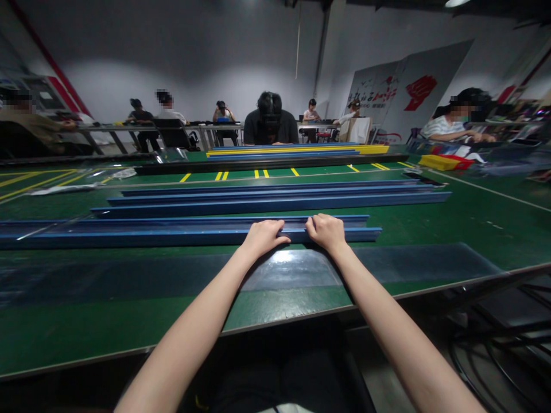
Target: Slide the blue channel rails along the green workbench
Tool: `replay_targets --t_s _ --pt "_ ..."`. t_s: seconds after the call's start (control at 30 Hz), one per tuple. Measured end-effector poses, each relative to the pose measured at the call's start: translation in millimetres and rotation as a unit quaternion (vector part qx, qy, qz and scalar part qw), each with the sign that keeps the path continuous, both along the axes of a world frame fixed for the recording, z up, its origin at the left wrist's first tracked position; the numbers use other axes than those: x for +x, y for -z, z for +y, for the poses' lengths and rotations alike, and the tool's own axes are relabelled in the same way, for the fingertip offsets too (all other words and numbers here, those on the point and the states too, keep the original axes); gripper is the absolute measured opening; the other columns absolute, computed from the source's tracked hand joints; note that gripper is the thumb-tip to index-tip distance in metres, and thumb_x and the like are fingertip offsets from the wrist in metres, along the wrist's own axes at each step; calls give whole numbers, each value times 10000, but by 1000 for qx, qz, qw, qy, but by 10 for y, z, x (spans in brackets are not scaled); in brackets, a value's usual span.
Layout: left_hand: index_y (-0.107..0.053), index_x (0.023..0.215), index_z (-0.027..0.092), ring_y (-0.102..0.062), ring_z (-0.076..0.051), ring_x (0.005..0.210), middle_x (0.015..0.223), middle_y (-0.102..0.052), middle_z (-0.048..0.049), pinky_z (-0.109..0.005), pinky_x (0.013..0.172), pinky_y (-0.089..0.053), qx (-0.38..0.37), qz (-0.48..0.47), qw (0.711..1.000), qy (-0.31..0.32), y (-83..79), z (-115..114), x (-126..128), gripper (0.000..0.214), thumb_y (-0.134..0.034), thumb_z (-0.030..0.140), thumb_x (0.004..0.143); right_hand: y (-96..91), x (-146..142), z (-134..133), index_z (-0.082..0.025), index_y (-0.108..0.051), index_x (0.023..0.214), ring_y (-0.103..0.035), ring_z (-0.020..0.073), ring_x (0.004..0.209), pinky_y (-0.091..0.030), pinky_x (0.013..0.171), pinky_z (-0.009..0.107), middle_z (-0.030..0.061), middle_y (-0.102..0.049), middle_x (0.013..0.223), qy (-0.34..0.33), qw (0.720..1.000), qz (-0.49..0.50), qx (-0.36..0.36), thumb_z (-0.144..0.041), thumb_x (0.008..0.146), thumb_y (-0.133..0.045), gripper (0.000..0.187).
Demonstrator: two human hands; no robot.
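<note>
A long blue plastic channel (172,236), U-shaped with raised edges, lies across the green table in front of me. My left hand (264,237) is closed over it, fingers across the top and thumb along the near wall. A short way to the right, my right hand (327,230) is wrapped over the same channel, near its right end. Its fingertips are hidden behind the channel's near wall. Between me and the channel, a long clear plastic sleeve (408,265) lies flat under my forearms.
More blue channels (275,201) lie parallel farther back. Beyond them are a black bar (275,166) and yellow strips (301,150). A person (270,123) sits opposite. Yellow and red trays (443,163) stand at the right, by another seated person. The green table's front edge (301,316) is close to me.
</note>
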State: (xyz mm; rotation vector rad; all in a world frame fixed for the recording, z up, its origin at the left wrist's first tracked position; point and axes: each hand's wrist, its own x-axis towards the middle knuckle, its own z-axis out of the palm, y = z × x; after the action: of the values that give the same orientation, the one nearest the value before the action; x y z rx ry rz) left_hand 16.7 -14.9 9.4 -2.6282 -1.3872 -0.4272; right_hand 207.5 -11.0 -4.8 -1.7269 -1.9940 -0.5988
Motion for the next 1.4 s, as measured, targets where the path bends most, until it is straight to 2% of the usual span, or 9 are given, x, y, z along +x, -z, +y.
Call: replay_targets --t_s 0.37,0.63,1.4 --pt "-539 838 202 -613 -204 837 877 -660 -41 -240 617 -408 -7 6 1000 -6 -16 -8 2 292 -557 486 774 9 30 -5 -137 -647 636 -530 124 580 -190 501 264 87 -649 657 -41 999 -12 13 -277 837 -338 394" --pt "-536 845 207 -606 -191 839 877 -658 -34 -229 620 -403 1 11 1000 -4 -20 -27 2 286 -550 485 778 -16 3 13 -140 -651 604 -521 125 567 -181 496 263 84 -646 650 -10 1000 13 9 -282 812 -362 384" --pt "-524 890 201 -592 -193 871 922 -645 -50 -243 667 -416 -1 14 1000 3 12 -15 -3 299 -533 483 792 -22 -7 -11 -132 -631 593 -503 127 556 -171 485 256 86 -626 620 13 999 23 25 -257 787 -363 353"
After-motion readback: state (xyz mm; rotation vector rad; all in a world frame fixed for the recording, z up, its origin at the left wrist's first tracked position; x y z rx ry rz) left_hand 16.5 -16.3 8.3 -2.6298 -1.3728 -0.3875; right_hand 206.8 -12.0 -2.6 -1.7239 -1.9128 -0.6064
